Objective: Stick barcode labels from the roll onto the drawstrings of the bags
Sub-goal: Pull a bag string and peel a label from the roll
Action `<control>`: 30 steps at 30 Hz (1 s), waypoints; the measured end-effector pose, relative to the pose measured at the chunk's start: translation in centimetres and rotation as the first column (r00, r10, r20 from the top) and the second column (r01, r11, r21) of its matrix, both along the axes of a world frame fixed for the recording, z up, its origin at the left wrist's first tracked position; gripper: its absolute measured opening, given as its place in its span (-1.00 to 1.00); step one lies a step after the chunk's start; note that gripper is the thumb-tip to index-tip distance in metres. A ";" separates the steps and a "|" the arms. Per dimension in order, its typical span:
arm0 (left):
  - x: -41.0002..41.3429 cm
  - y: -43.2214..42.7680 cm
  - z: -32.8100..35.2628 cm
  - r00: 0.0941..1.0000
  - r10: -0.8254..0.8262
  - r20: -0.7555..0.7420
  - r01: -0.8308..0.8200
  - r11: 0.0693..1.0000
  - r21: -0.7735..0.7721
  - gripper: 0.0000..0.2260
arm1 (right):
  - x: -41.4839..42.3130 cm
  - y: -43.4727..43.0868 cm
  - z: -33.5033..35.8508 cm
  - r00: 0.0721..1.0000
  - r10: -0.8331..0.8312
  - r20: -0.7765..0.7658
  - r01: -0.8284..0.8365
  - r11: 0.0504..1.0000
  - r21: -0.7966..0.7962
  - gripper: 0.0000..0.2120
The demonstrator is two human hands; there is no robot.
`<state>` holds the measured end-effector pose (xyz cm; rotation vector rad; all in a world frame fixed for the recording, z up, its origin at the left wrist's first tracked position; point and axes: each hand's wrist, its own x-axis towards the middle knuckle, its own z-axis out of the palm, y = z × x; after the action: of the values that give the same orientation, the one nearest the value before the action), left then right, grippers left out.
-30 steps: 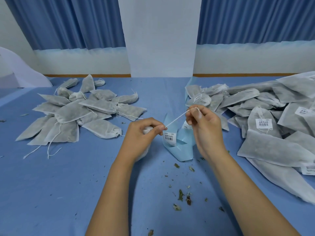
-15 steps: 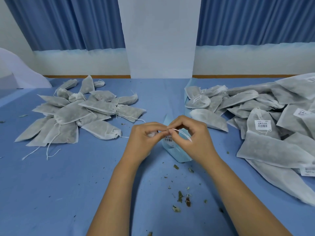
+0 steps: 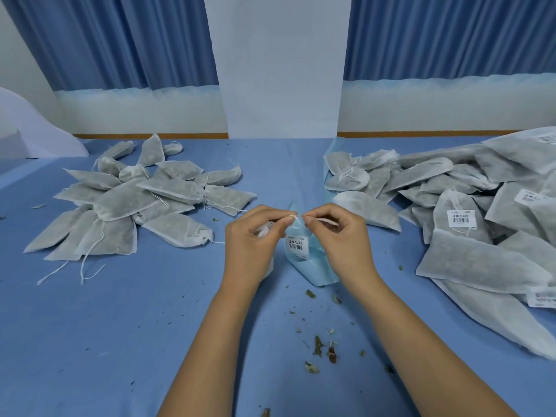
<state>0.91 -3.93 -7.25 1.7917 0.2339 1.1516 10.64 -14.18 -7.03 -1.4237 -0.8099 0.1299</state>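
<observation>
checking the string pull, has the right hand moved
Yes. The right hand has come left, away from the right bag pile, close to the left hand over the label strip.

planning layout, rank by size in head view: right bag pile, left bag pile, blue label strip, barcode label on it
1. right bag pile
2. left bag pile
3. blue label strip, partly hidden
4. barcode label

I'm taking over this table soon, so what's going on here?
A person holds a small bag in the left hand and pinches its white drawstring between that hand and the right hand. A blue strip of barcode labels sits on the table between them. The left pile of bags shows no labels; several bags in the right pile carry one.
</observation>
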 end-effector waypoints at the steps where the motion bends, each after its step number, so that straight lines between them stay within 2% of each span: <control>1: 0.0 -0.1 0.0 1.000 -0.004 0.005 0.005 1.000 -0.020 -0.82 | -0.2 0.0 -0.1 0.999 0.014 0.051 -0.011 0.999 -0.049 -0.87; 4: -0.2 -0.1 0.2 1.000 0.003 -0.010 -0.004 0.998 -0.064 -0.84 | -0.6 0.2 -0.1 0.968 0.049 0.246 -0.010 0.988 -0.157 -0.88; 6: -0.2 0.0 0.0 0.999 0.027 -0.037 -0.029 0.997 -0.074 -0.87 | -0.7 0.1 0.0 0.961 0.044 0.274 -0.004 0.989 -0.145 -0.92; 9: -0.2 -0.1 -0.1 0.996 0.033 -0.088 -0.039 0.997 -0.074 -0.87 | -0.9 0.0 0.2 0.964 0.022 0.265 0.000 0.997 -0.082 -0.86; 12: -0.1 -0.2 0.1 0.993 -0.011 -0.119 -0.002 0.994 -0.107 -0.84 | -1.0 0.1 0.3 0.938 -0.016 0.347 0.036 0.998 -0.052 -0.87; 14: 0.1 -0.2 0.2 0.987 -0.144 -0.079 0.118 0.956 -0.268 -0.79 | -0.8 0.1 0.3 0.923 -0.054 0.382 0.074 0.996 -0.039 -0.87; 16: 0.2 -0.4 0.3 0.952 -0.307 0.013 0.278 0.841 -0.465 -0.72 | -0.6 0.2 0.2 0.908 -0.082 0.412 0.110 0.993 -0.043 -0.88; 17: 0.3 -0.5 0.4 0.941 -0.338 0.031 0.306 0.806 -0.507 -0.70 | -0.6 0.2 0.1 0.898 -0.084 0.431 0.119 0.991 -0.055 -0.89; 19: 0.3 -0.5 0.5 0.949 -0.315 0.021 0.277 0.802 -0.529 -0.72 | -0.6 0.1 0.1 0.884 -0.092 0.459 0.130 0.990 -0.053 -0.91; 22: 0.1 -0.4 0.7 0.962 -0.272 0.032 0.244 0.795 -0.555 -0.82 | -0.6 -0.2 0.3 0.878 -0.120 0.463 0.116 0.993 0.036 -0.93; 26: 0.2 -0.5 0.6 0.967 -0.256 0.016 0.223 0.810 -0.542 -0.77 | -0.7 -0.1 0.3 0.837 -0.128 0.532 0.109 0.992 0.067 -0.90; 30: 0.1 -0.5 0.6 0.973 -0.232 0.003 0.200 0.831 -0.519 -0.84 | -0.1 0.0 -0.1 0.777 -0.176 0.604 0.131 0.984 0.120 -0.97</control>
<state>1.00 -4.48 -6.61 1.3308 0.3323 0.7765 10.49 -14.19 -7.08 -1.4703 -1.2083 -0.5185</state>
